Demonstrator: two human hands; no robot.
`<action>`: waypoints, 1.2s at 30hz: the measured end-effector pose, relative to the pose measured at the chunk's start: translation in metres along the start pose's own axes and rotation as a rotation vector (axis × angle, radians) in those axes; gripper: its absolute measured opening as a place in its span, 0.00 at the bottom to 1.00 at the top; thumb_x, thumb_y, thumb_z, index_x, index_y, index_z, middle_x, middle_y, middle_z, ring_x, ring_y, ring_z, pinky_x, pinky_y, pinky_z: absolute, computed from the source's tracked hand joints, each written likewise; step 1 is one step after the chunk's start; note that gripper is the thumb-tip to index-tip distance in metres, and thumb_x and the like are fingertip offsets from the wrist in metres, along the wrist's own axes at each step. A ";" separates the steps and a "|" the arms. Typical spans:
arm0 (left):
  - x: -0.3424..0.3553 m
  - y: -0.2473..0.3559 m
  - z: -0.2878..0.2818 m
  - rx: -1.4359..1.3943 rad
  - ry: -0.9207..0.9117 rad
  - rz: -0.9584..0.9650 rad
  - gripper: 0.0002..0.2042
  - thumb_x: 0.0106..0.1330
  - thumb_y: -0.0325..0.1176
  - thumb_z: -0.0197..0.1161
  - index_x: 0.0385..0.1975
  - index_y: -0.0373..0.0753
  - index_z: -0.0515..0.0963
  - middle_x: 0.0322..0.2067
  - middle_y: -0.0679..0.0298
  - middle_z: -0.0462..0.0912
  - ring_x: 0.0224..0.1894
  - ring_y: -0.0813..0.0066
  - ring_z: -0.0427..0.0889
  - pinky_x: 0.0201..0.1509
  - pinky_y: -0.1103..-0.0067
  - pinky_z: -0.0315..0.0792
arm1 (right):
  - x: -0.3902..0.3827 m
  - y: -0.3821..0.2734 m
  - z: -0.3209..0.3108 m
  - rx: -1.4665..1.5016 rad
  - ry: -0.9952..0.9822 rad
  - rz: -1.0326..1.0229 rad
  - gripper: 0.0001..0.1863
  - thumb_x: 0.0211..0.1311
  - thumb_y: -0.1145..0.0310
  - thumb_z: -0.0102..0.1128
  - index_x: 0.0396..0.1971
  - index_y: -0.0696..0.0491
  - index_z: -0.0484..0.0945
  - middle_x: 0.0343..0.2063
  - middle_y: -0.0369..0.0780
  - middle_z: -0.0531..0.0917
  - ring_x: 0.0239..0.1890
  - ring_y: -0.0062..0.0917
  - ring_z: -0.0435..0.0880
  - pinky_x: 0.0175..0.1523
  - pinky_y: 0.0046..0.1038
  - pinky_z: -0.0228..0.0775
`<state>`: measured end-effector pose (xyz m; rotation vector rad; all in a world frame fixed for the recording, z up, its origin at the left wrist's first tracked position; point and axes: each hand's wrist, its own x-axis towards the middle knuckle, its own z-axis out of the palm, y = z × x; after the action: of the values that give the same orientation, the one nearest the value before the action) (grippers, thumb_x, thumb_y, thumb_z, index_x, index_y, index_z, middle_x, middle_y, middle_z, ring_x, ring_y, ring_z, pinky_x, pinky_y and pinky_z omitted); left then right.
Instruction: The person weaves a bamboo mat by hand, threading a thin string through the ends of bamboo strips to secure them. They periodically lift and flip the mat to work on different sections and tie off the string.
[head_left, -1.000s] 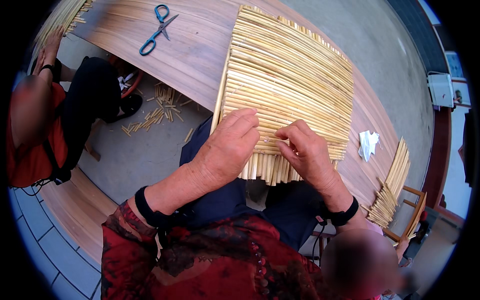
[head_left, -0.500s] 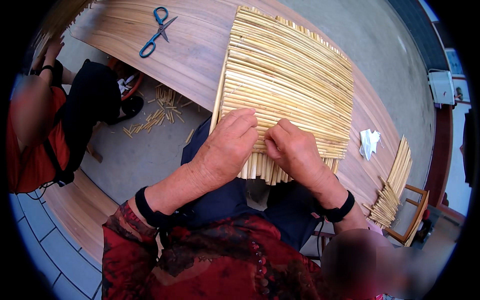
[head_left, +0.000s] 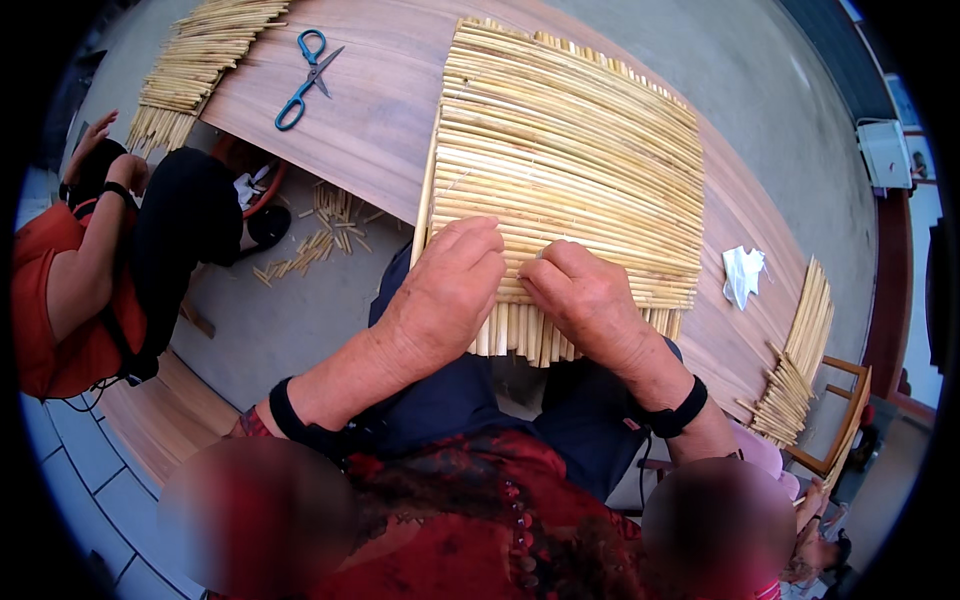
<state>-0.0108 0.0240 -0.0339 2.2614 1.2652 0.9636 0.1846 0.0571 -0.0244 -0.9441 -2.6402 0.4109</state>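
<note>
A panel of pale yellow reed stalks (head_left: 570,150) lies on the wooden table in front of me, its rows running crosswise, with short stalk ends sticking out below its near edge. My left hand (head_left: 445,280) rests on the panel's near left part, fingers curled and pressed together. Beside it my right hand (head_left: 583,290) is closed in a pinch just above the stalks near that edge. Whatever lies between the fingers of either hand is hidden or too thin to make out. Both wrists wear black bands.
Blue-handled scissors (head_left: 307,80) lie partly spread at the table's far left. Crumpled white paper (head_left: 742,275) and a bundle of reeds (head_left: 797,355) are to the right. Another reed panel (head_left: 205,60) overhangs the far left corner near a seated person (head_left: 75,280). Cut reed pieces (head_left: 320,230) litter the floor.
My right hand's fingertips have drawn slightly left, toward my left hand, which stays nearly in place. The seated person's arms have shifted, and the far left reed panel now lies more fully in view.
</note>
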 end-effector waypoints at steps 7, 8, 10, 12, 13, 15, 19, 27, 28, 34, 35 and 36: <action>0.004 0.002 -0.005 0.017 -0.073 -0.028 0.09 0.49 0.18 0.60 0.31 0.32 0.72 0.40 0.54 0.73 0.51 0.53 0.72 0.55 0.68 0.67 | 0.001 0.003 0.000 0.091 0.066 0.060 0.04 0.49 0.74 0.57 0.26 0.51 0.73 0.23 0.37 0.71 0.26 0.30 0.77 0.27 0.30 0.70; 0.005 0.003 -0.006 0.015 -0.086 -0.029 0.09 0.50 0.19 0.60 0.31 0.32 0.72 0.40 0.54 0.73 0.51 0.54 0.72 0.54 0.68 0.68 | -0.001 0.003 0.002 0.149 0.121 0.107 0.04 0.49 0.74 0.58 0.26 0.51 0.73 0.23 0.37 0.72 0.25 0.30 0.78 0.27 0.30 0.70; 0.006 0.005 -0.006 0.014 -0.113 -0.037 0.08 0.50 0.19 0.60 0.30 0.32 0.72 0.39 0.54 0.73 0.49 0.54 0.73 0.53 0.68 0.68 | -0.003 0.017 0.003 0.263 0.217 0.311 0.05 0.49 0.74 0.60 0.26 0.51 0.75 0.22 0.36 0.74 0.23 0.31 0.78 0.26 0.30 0.70; 0.008 0.007 -0.006 0.037 -0.136 -0.049 0.08 0.50 0.20 0.61 0.29 0.33 0.71 0.37 0.55 0.72 0.47 0.56 0.73 0.51 0.68 0.68 | -0.004 0.020 -0.004 0.232 0.166 0.296 0.06 0.50 0.73 0.61 0.29 0.50 0.75 0.25 0.36 0.74 0.26 0.31 0.78 0.27 0.30 0.71; 0.010 0.008 -0.006 0.048 -0.147 -0.052 0.07 0.50 0.20 0.61 0.28 0.33 0.71 0.37 0.56 0.72 0.45 0.56 0.73 0.50 0.68 0.68 | -0.005 0.017 -0.007 0.200 0.172 0.223 0.06 0.50 0.73 0.61 0.30 0.50 0.75 0.26 0.37 0.74 0.27 0.31 0.79 0.27 0.30 0.71; 0.013 0.009 -0.003 0.073 -0.136 -0.040 0.07 0.50 0.21 0.61 0.27 0.34 0.71 0.35 0.57 0.72 0.43 0.57 0.73 0.49 0.69 0.67 | -0.008 0.010 -0.012 0.172 0.119 0.097 0.07 0.51 0.71 0.61 0.31 0.51 0.74 0.27 0.37 0.73 0.28 0.31 0.79 0.28 0.31 0.72; 0.014 0.010 -0.003 0.107 -0.160 -0.052 0.07 0.49 0.21 0.61 0.26 0.35 0.71 0.34 0.58 0.72 0.41 0.59 0.72 0.47 0.69 0.66 | -0.007 0.006 0.000 0.166 0.044 0.051 0.05 0.52 0.71 0.58 0.28 0.52 0.72 0.25 0.39 0.71 0.27 0.33 0.78 0.28 0.32 0.72; 0.019 0.015 -0.002 0.100 -0.152 -0.077 0.07 0.47 0.21 0.62 0.25 0.35 0.71 0.33 0.59 0.71 0.40 0.59 0.71 0.46 0.69 0.65 | -0.001 0.009 0.008 0.138 0.070 0.045 0.05 0.49 0.73 0.56 0.24 0.54 0.70 0.24 0.41 0.72 0.24 0.37 0.77 0.27 0.34 0.72; 0.020 0.017 -0.001 0.100 -0.157 -0.085 0.07 0.47 0.22 0.62 0.25 0.36 0.71 0.32 0.59 0.71 0.39 0.59 0.71 0.45 0.69 0.65 | -0.001 0.010 0.012 0.136 0.086 0.061 0.05 0.49 0.73 0.56 0.24 0.54 0.70 0.24 0.41 0.72 0.24 0.37 0.77 0.27 0.34 0.72; 0.029 0.020 0.010 0.270 -0.205 -0.074 0.07 0.45 0.23 0.62 0.23 0.36 0.72 0.30 0.59 0.71 0.39 0.58 0.70 0.46 0.68 0.62 | -0.005 0.016 0.020 0.174 0.194 0.057 0.05 0.50 0.73 0.57 0.24 0.54 0.69 0.23 0.42 0.72 0.22 0.38 0.77 0.25 0.34 0.71; 0.029 0.019 0.013 0.276 -0.194 -0.073 0.05 0.45 0.23 0.61 0.22 0.36 0.72 0.30 0.59 0.71 0.39 0.58 0.70 0.46 0.68 0.62 | -0.005 0.017 0.021 0.184 0.202 0.050 0.05 0.50 0.73 0.57 0.24 0.54 0.69 0.23 0.42 0.72 0.22 0.38 0.77 0.25 0.34 0.71; 0.029 0.019 0.016 0.281 -0.183 -0.072 0.04 0.45 0.24 0.59 0.21 0.35 0.72 0.30 0.58 0.71 0.39 0.59 0.70 0.47 0.68 0.61 | -0.006 0.017 0.023 0.193 0.209 0.043 0.05 0.50 0.73 0.57 0.25 0.54 0.69 0.23 0.42 0.72 0.22 0.38 0.76 0.25 0.35 0.71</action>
<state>0.0225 0.0389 -0.0229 2.4266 1.4631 0.5673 0.1900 0.0623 -0.0525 -0.9292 -2.3484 0.5355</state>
